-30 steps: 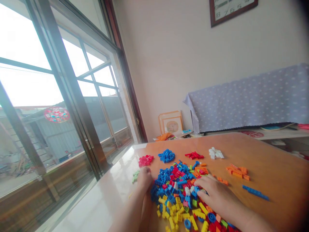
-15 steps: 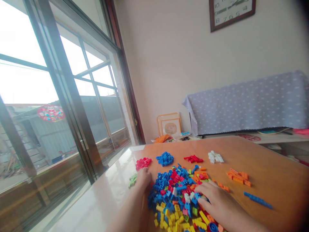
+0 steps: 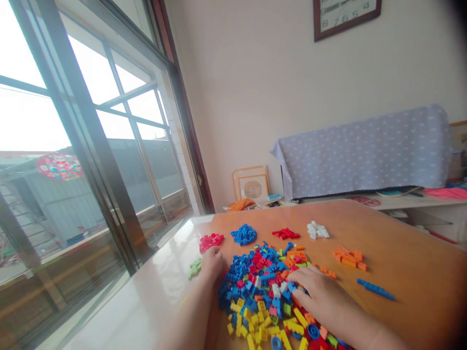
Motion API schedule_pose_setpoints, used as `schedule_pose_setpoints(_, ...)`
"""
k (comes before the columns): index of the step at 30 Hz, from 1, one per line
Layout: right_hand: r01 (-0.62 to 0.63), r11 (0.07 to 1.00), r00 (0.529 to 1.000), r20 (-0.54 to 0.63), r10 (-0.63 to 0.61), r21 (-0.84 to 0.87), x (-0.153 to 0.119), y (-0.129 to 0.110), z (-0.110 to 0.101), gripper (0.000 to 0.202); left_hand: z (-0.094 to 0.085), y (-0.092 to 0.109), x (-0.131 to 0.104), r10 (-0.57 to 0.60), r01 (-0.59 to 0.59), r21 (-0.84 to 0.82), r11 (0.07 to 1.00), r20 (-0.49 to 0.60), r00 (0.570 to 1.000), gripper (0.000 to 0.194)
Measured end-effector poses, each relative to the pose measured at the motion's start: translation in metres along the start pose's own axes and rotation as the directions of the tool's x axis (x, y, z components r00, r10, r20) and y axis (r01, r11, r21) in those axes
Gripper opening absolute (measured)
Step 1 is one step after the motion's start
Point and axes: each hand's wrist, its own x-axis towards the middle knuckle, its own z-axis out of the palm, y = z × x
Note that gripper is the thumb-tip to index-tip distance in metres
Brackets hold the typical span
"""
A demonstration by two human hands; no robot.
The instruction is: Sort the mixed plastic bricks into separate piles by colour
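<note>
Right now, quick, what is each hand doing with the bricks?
Left hand: rests at the left edge of the mixed brick pile; grip cannot be told.
Right hand: open, flat on the pile, holding nothing.

I take this for a living room at home: a wall clock (image 3: pixel 346 17), a cloth-draped cabinet (image 3: pixel 365 150), framed pictures (image 3: pixel 251 187) leaning on the floor, a big window (image 3: pixel 91 146), and toy bricks (image 3: pixel 266 291) on the wooden table (image 3: pixel 419 277).

Bare table (image 3: pixel 412 272) right of brick pile (image 3: pixel 268 291)
</note>
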Motion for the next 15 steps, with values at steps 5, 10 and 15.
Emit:
schedule_pose_setpoints(5,-0.013,0.997,1.0,0.006,0.013,0.079,-0.001,0.0,-0.001,0.027,-0.01,0.013,-0.016,0.074,-0.074,-0.144,0.987,-0.006,0.997,0.026)
schedule_pose_setpoints(10,-0.039,0.987,0.999,0.019,0.037,0.153,-0.001,-0.003,-0.001,0.024,-0.018,0.048,-0.05,0.211,-0.183,-0.274,0.944,0.077,0.974,0.035)
schedule_pose_setpoints(15,-0.067,0.965,0.998,0.007,0.068,0.252,0.0,-0.003,0.002,0.021,-0.032,0.096,-0.106,0.427,-0.333,-0.34,0.88,0.257,0.867,0.022)
